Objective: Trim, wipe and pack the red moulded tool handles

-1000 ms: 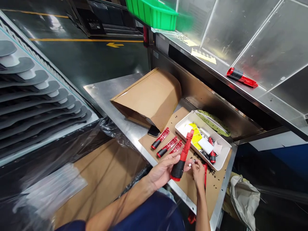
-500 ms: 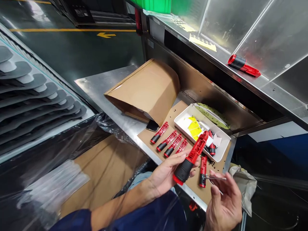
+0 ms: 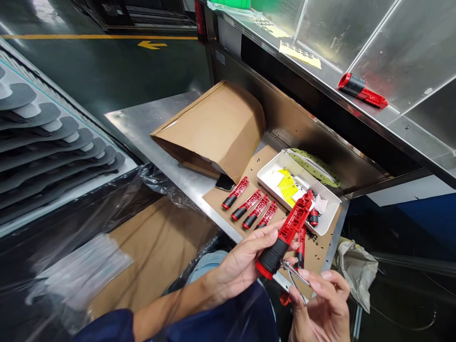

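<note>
My left hand point(image 3: 237, 268) is closed around a red plastic tool housing point(image 3: 294, 221) with a black sleeve and a red end ring. Its ribbed inner side faces up, and the far end overlaps the white tray. In my right hand point(image 3: 322, 304), between thumb and fingers, are slim metal tweezers point(image 3: 297, 274). Their tip is close beside the black sleeve; whether it touches, I cannot tell. Behind the held housing, a similar red and black housing point(image 3: 301, 247) lies partly hidden on the cardboard. Several more housings point(image 3: 251, 204) lie in a row to the left.
The white tray point(image 3: 331, 223) holds yellow labels, paper scraps and a red part. Small black bits point(image 3: 317, 239) are scattered beside it. A brown paper bag point(image 3: 213, 123) and a phone point(image 3: 225, 183) are farther left. Another housing point(image 3: 361, 90) rests on the metal shelf.
My right hand has moved left, bringing the tweezers from over the lying housing to the black sleeve of the held one. My left hand stays nearly in place. The view has shifted slightly.
</note>
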`<state>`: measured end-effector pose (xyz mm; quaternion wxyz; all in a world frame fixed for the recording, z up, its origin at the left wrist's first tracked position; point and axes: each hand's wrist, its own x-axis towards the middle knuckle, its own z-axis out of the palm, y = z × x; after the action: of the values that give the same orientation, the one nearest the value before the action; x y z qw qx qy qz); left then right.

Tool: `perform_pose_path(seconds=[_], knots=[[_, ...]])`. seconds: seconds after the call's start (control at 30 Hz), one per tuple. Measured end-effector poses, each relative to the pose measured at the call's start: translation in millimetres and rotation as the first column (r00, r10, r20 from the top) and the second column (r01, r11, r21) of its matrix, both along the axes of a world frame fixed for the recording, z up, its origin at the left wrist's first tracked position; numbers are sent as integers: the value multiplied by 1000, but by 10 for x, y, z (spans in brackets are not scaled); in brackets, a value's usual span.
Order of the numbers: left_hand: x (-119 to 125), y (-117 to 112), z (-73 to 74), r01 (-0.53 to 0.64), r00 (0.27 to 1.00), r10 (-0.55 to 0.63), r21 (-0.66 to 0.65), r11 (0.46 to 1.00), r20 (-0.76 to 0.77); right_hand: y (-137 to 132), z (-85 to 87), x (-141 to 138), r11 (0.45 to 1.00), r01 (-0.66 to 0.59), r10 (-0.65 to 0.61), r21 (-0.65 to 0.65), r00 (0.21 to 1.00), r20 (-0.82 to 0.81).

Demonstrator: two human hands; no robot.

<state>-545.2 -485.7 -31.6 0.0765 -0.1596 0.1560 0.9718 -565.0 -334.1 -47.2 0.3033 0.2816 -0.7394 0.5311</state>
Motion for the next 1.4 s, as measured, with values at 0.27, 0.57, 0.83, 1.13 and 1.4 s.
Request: perform_pose_path(seconds=[0.27,0.57,0.83,1.13,1.4], knots=[[-5,30,26,25,1000,-25,19,1000,-5,4,-53,30,1000,17,-17,-2,1000,13],[-15,58,31,44,998,-45,-16,999,-42,16,-59,48,997,77,-77,-4,997,21],[-36,75,31,20,999,-18,39,999,-37,115,-99,33,977,182,-180,-109,983,28],[-53,82,66,42,996,-41,3,999,-77,163,-90,24,998,42,-44,45,998,44],[-29,83,74,73,996,-72,10,997,-43,178,-97,14,991,22,-23,134,1000,8]])
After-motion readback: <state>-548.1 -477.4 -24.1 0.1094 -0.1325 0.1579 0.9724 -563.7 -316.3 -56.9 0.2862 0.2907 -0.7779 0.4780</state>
